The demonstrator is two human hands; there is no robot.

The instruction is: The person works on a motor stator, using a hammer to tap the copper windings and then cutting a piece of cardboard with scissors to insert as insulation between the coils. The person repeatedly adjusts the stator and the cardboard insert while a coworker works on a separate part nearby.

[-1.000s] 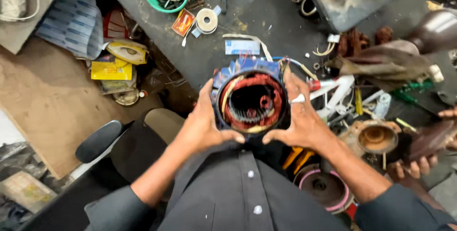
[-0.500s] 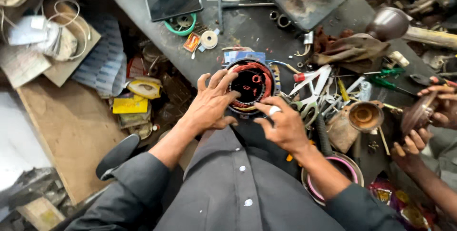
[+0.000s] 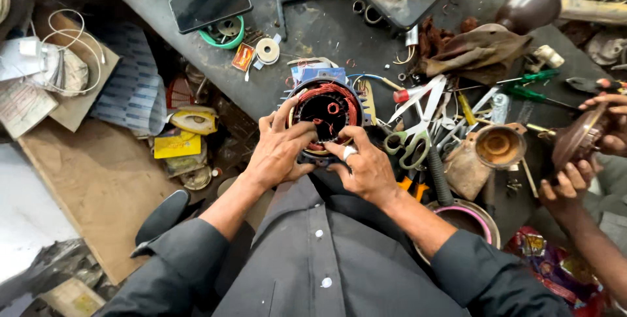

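A round motor stator (image 3: 325, 111) with reddish copper windings and a blue-grey outer frame rests at the near edge of the dark workbench (image 3: 313, 30). My left hand (image 3: 277, 150) grips its left side, fingers curled over the rim onto the windings. My right hand (image 3: 366, 168), with a ring on one finger, holds the lower right rim, fingertips pressing at the winding edge. Both forearms wear dark sleeves.
White-handled scissors (image 3: 418, 124), screwdrivers and pliers lie just right of the stator. A phone (image 3: 210, 3) lies on a green ring at the back left, tape roll (image 3: 266, 50) nearby. Another person's hands (image 3: 591, 141) hold a brown metal cover at far right. Yellow packets (image 3: 177, 144) sit below left.
The stator has gone from being held up close before me to resting farther out at the bench edge. My hands shifted from cupping its sides to fingering the rim and windings.
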